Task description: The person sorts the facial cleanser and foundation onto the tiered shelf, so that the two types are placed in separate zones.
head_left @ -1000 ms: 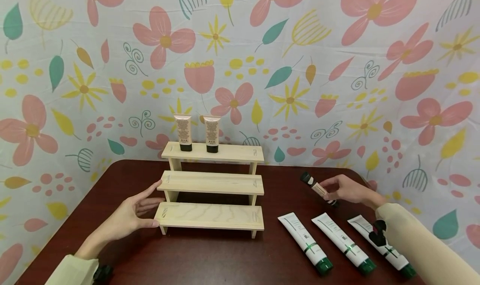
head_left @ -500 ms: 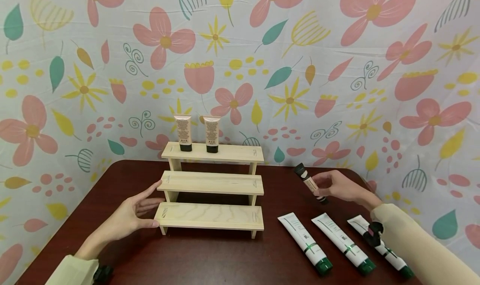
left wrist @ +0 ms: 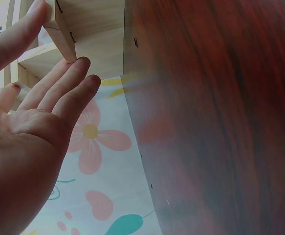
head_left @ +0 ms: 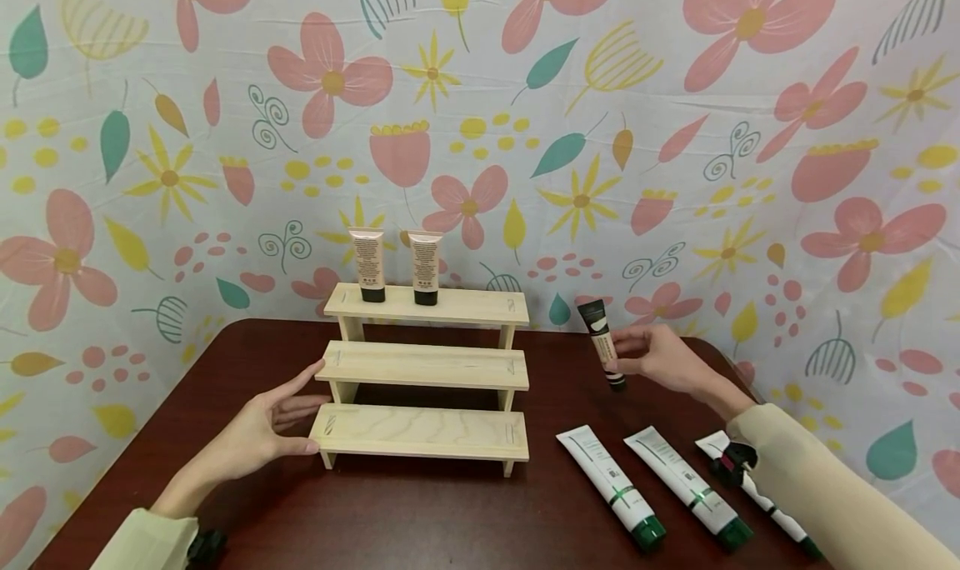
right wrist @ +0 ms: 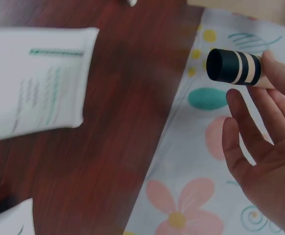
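My right hand (head_left: 663, 360) pinches a small black-and-beige cosmetic tube (head_left: 602, 345) between thumb and fingers. The tube hangs above the table, slightly tilted, its black cap (right wrist: 221, 65) at the lower end. My left hand (head_left: 251, 441) rests its fingertips against the left side of a three-tier wooden display stand (head_left: 427, 428), fingers fairly straight. In the left wrist view, the left fingers (left wrist: 78, 95) touch the edge of a stand panel. Two beige tubes with black caps, a left one (head_left: 371, 266) and a right one (head_left: 425, 268), stand upright on the top tier.
White tubes with green caps lie on the dark red table (head_left: 420, 524) at the right: a near one (head_left: 607, 478), a middle one (head_left: 682, 478) and a far-right one (head_left: 772, 495) partly under my right sleeve. A floral cloth (head_left: 480, 137) hangs behind the table.
My right hand has moved left and up with the cosmetic tube, which has swung from a steep slant to nearly upright. The left hand and the stand have stayed in place.
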A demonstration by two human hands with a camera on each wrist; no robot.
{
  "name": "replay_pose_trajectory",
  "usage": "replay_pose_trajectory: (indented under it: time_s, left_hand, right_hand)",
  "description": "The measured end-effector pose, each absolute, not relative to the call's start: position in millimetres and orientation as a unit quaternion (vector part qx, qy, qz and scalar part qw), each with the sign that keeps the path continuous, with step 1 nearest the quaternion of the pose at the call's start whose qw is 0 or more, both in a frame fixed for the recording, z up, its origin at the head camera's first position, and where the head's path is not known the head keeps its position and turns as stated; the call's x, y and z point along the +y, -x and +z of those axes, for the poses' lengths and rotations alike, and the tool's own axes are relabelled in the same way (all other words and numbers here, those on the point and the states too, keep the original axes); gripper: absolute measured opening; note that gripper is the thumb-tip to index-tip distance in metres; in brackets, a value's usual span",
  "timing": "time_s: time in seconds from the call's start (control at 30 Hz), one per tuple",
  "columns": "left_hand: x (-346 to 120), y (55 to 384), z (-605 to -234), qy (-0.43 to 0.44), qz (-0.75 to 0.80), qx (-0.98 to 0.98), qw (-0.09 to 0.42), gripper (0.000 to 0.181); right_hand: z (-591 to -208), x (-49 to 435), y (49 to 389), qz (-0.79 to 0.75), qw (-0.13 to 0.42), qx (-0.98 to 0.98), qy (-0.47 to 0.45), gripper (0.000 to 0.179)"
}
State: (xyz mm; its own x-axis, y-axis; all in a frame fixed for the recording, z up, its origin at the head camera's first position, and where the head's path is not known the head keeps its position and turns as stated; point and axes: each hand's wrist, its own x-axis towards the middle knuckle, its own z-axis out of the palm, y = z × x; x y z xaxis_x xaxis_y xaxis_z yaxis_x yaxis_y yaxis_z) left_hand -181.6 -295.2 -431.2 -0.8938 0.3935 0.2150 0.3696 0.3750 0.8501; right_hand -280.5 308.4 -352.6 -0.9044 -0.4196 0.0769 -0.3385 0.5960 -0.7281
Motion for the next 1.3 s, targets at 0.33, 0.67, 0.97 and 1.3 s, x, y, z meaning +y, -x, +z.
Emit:
replay_pose_trajectory:
  time_s: [0.33, 0.67, 0.97, 1.3]
  left_hand:
    - [-295.7, 181.7, -431.1, -0.232, 0.511, 0.828, 0.011, 0.109]
    - [-295.0, 182.1, -428.9, -0.228, 0.515, 0.826, 0.012, 0.109]
    - [-295.5, 182.8, -431.2, -0.231, 0.511, 0.828, 0.013, 0.11]
    - [-295.4, 182.3, -431.4, -0.224, 0.518, 0.825, 0.015, 0.111]
  right_hand:
    - [-340.8, 284.2, 275.3, -0.435, 0.003, 0.875, 0.214, 0.055]
    - [-324.3, 260.4, 276.3, -0.446, -0.033, 0.874, 0.191, 0.054]
    - [-304.6, 237.1, 272.8, -0.464, -0.033, 0.867, 0.179, 0.058]
    - [-287.3, 203.7, 278.0, -0.49, -0.055, 0.844, 0.212, 0.057]
